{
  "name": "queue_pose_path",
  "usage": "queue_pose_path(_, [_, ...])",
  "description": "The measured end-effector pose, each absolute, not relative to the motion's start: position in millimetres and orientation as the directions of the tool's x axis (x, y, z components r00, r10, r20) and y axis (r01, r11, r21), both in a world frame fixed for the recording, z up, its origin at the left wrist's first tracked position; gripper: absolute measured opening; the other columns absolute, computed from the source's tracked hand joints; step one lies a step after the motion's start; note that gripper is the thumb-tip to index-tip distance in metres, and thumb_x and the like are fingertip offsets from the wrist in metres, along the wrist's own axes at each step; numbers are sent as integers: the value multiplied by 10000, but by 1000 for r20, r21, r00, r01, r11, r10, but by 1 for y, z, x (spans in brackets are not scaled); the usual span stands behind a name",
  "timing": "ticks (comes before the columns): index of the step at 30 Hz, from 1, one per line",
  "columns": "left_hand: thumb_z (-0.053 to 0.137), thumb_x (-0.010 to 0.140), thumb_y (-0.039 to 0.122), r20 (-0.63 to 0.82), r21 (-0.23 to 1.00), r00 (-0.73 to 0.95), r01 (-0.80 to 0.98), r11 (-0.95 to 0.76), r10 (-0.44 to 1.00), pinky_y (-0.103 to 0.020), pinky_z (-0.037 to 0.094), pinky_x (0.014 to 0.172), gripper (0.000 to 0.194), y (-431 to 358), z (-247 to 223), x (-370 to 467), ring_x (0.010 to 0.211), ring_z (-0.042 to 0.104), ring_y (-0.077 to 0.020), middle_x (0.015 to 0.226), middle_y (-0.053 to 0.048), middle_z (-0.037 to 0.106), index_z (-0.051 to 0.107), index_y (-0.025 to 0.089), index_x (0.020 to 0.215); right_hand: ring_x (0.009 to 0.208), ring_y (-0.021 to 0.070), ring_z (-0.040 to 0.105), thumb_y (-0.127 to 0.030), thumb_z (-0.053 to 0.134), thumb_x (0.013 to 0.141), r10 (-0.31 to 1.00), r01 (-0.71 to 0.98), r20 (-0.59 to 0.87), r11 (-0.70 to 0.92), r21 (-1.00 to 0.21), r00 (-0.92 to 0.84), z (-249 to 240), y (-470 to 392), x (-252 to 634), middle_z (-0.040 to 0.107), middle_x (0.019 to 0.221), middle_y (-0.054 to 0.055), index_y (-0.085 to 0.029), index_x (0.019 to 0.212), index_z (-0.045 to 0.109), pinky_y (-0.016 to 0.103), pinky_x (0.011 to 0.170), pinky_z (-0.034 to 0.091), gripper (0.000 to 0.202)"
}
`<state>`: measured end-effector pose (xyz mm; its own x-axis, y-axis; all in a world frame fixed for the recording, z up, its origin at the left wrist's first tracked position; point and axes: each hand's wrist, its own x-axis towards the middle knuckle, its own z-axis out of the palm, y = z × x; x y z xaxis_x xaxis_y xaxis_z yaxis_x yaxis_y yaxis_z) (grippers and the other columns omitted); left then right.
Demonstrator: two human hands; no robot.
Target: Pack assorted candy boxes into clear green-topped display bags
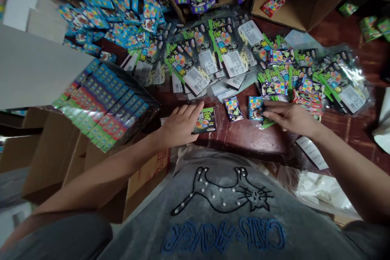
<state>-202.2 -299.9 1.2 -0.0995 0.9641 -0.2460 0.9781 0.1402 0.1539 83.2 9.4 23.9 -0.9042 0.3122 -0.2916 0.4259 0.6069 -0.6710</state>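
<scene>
We identify the left hand [180, 125] over the left part of a black-and-green packet [208, 119] on the table [246, 134], near its front edge. Its grip is partly spread, fingers extended toward the upper edge and thumb below; we cannot tell whether it clasps the packet. We locate the right hand [294, 118] at the right edge of a blue packet [255, 108]. Its grip is narrowed, fingertips at that edge; we cannot tell whether they pinch it. Between the two hands we find a purple packet [233, 109], slightly tilted and apart from both. Beyond them we see overlapping black-and-green bags [227, 48]. At the left we note a display box [106, 101] with rows of small packs, and behind it a heap of blue packs [122, 4].
</scene>
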Motion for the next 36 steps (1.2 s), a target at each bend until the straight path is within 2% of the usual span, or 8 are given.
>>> queue_pose_path(3, [714, 826, 358, -191, 229, -99, 963, 142, 977, -534, 490, 1117, 998, -305, -5, -201, 1309, 549, -414, 1499, -263, 513, 268, 50, 1663, 1282, 386, 692, -754, 527, 995, 238, 283, -163, 890, -358, -957, 16, 16, 73, 571, 1628, 150, -243, 1368, 750, 560, 1030, 574, 671])
queue_pose_path(5, [730, 817, 347, -168, 274, -91, 952, 135, 982, -543, 480, 1157, 1000, -305, -8, -200, 1338, 531, -413, 1495, -254, 497, 275, 59, 1660, 1471, 471, 526, -743, 625, 943, 133, 175, -171, 949, -261, -976, 10, 19, 62, 374, 1758, 198, -199, 1640, 491, 658, 1153, 476, 894])
queue_pose_path(7, [733, 821, 343, -166, 292, -102, 945, 148, 981, -556, 478, 1170, 1001, -304, -9, -198, 1333, 531, -412, 1465, -248, 508, 272, 48, 1659, 1519, 475, 446, -694, 669, 932, -1, 47, -187, 966, -252, -982, 4, 21, 47, 400, 1733, 227, -163, 1724, 306, 684, 1205, 403, 1020])
queue_pose_path(9, [729, 831, 343, -173, 295, -127, 940, 174, 977, -570, 474, 1177, 1007, -303, -8, -196, 1333, 531, -416, 1448, -254, 517, 256, 23, 1661, 1451, 428, 498, -623, 655, 964, -107, -53, -178, 958, -282, -978, -2, 21, 31, 538, 1622, 212, -158, 1725, 297, 638, 1201, 409, 961])
queue_pose_path(14, [748, 844, 333, -178, 327, -198, 912, 248, 964, -565, 455, 1213, 1014, -306, -3, -191, 1374, 528, -411, 1492, -263, 511, 247, 16, 1665, 1356, 416, 522, -711, 638, 947, -147, -108, -103, 943, -315, -984, -16, 4, 7, 547, 1586, 234, -121, 1737, 234, 631, 1189, 370, 1065])
queue_pose_path(21, [752, 870, 303, -147, 385, -217, 886, 257, 965, -569, 440, 1247, 917, -312, -1, -194, 1429, 512, -395, 1547, -237, 496, 321, 83, 1649, 1317, 382, 546, -644, 688, 933, -142, -117, -13, 861, -495, -990, -13, -18, 11, 614, 1516, 180, -191, 1596, 534, 574, 1129, 435, 817])
queue_pose_path(25, [763, 871, 312, -142, 413, -166, 886, 210, 976, -558, 445, 1252, 937, -310, 2, -196, 1445, 503, -392, 1565, -231, 477, 301, 102, 1658, 1289, 327, 578, -604, 763, 880, -271, -199, -18, 750, -630, -962, 13, -27, 9, 630, 1484, 133, -221, 1537, 585, 512, 1120, 469, 781])
queue_pose_path(36, [748, 901, 320, -46, 390, -161, 906, 166, 986, -561, 444, 1244, 926, -301, 17, -182, 1424, 504, -394, 1535, -228, 493, 268, 110, 1664, 1311, 479, 514, -674, 629, 956, 51, 27, 79, 962, -271, -996, 45, -41, 4, 591, 1508, 218, -166, 1600, 491, 659, 1079, 414, 831])
